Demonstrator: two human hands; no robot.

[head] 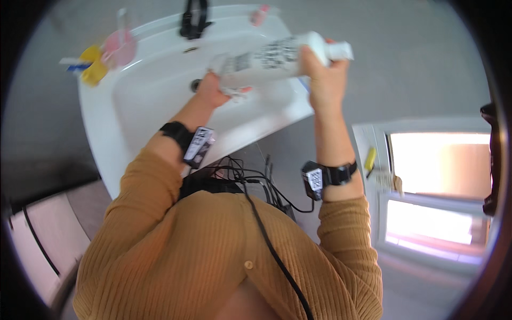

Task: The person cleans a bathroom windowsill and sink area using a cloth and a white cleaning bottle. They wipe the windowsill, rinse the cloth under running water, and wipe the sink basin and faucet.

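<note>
A large white plastic bottle (pixel 276 60) is held tilted above the washbasin (pixel 138 100), its capped end up to the right. Black print covers part of its side, blurred by motion. My right hand (pixel 326 78) grips it around the shoulder, just below the white cap (pixel 340 51). At the lower left end, my left hand (pixel 210 91) is wrapped about the base, with fingertips showing underneath. Something whitish and blurred shows by those fingers; I cannot tell what it is. Both wrists carry black straps with small boxes.
A black faucet (pixel 195 20) stands at the basin's back rim, with a drain (pixel 196 85) below. On the left rim are a pink cup (pixel 121 48) and a yellow cup (pixel 94 66). A small pink item (pixel 260 15) lies back right. Black cables (pixel 240 172) hang before my body; a window (pixel 438 164) is at right.
</note>
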